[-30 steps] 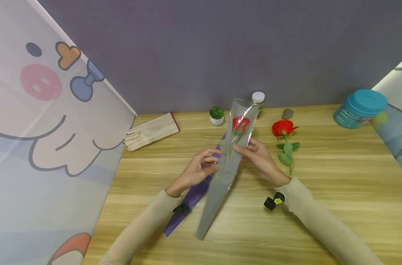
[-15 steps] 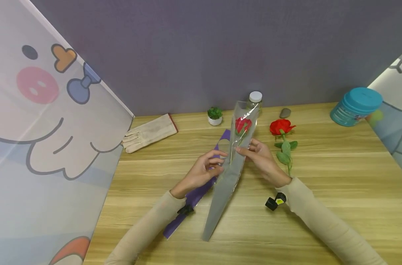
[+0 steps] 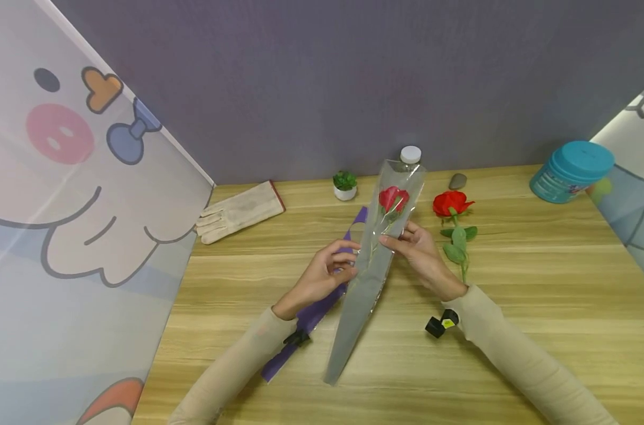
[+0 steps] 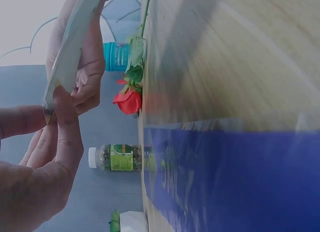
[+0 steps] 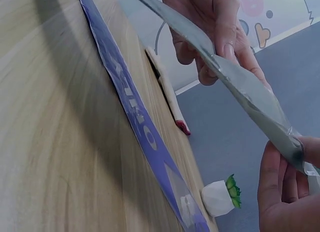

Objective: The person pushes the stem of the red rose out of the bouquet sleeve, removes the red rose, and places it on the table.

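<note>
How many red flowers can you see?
2. One flower is inside the gray wrapper; the other flower lies on the table, to the wrapper's right.

Left arm (image 3: pixel 234 372) and right arm (image 3: pixel 523 354) both angle inward from the bottom corners, light sleeves down to the wrists. Left hand (image 3: pixel 322 276) has a thumb-and-finger pinch, fingers bent; right hand (image 3: pixel 422 262) pinches too, thumb on top.

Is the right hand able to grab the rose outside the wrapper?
Probably yes: the loose rose lies near the right hand, with nothing seen between them. But that hand pinches the wrapper, so it probably needs to let go first.
</note>
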`<state>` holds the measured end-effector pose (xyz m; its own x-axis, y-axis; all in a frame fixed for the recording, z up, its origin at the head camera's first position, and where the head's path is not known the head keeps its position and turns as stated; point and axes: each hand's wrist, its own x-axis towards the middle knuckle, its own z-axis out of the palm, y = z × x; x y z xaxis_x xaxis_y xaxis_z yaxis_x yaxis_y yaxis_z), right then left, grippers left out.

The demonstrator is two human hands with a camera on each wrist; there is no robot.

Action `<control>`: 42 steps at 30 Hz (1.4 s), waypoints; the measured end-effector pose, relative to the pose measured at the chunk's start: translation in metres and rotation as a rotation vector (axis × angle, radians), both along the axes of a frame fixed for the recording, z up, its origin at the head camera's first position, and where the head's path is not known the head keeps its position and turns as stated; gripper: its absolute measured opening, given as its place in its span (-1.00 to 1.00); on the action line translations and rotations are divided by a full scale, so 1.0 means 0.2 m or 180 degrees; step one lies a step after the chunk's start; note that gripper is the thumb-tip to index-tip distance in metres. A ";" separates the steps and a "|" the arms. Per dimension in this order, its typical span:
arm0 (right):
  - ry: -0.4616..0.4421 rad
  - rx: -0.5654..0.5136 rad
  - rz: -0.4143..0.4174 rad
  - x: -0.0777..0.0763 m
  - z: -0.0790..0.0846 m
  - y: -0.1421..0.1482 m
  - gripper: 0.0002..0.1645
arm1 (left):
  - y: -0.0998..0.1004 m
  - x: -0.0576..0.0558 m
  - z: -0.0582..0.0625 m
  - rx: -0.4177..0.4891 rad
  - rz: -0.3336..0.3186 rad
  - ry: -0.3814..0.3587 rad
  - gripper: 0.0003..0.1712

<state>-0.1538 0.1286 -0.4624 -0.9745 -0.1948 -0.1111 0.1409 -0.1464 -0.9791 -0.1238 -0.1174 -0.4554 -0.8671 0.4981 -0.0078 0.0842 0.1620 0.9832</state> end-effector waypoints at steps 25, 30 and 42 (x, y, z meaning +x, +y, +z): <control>0.0072 -0.0275 -0.0293 -0.04 0.05 0.05 -0.54 | 0.05 0.03 -0.07 -0.0159 -0.0108 -0.0087 -0.65; 0.0187 -0.0289 -0.0348 -0.06 0.09 0.08 -0.62 | 0.06 0.05 -0.06 -0.0248 -0.0084 -0.0125 -0.64; 0.0369 -0.0481 -0.0301 -0.08 0.16 0.11 -0.62 | 0.07 0.07 -0.06 -0.0211 -0.0069 -0.0140 -0.82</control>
